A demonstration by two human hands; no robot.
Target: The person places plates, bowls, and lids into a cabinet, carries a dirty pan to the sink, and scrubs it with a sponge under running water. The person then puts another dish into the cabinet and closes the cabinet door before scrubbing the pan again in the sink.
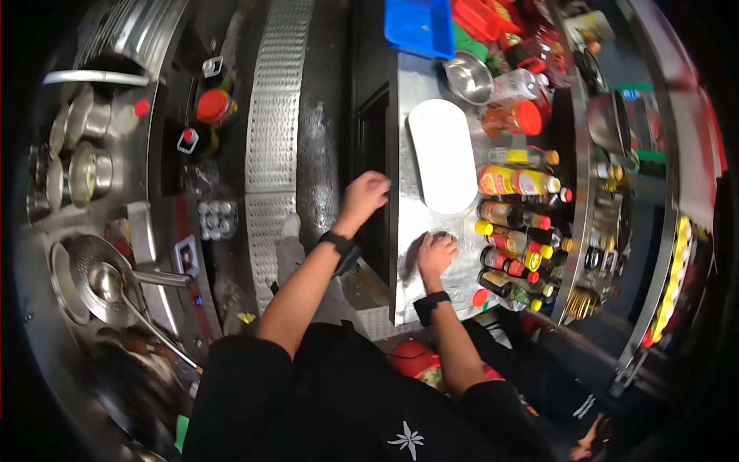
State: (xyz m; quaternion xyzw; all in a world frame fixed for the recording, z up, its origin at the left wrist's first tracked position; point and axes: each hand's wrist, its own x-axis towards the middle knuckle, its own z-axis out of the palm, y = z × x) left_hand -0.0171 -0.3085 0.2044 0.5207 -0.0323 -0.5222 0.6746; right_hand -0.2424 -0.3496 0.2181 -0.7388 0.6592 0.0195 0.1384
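Observation:
My left hand, with a dark watch on its wrist, hangs in the air beside the counter's near edge. Its fingers are curled in, and nothing shows in them. On the steel counter rests my right hand, a black band round its wrist. Its fingers are bent downward, and whatever may be under them is hidden. Just beyond it lies a long white oval plate, apart from both hands. Several sauce bottles stand to the right of this hand, among them a yellow-labelled bottle.
A steel bowl and a blue tray sit at the counter's far end, near a red-lidded jar. To my left are a perforated metal floor strip and a strainer with a ladle. Another person's hand shows lower right.

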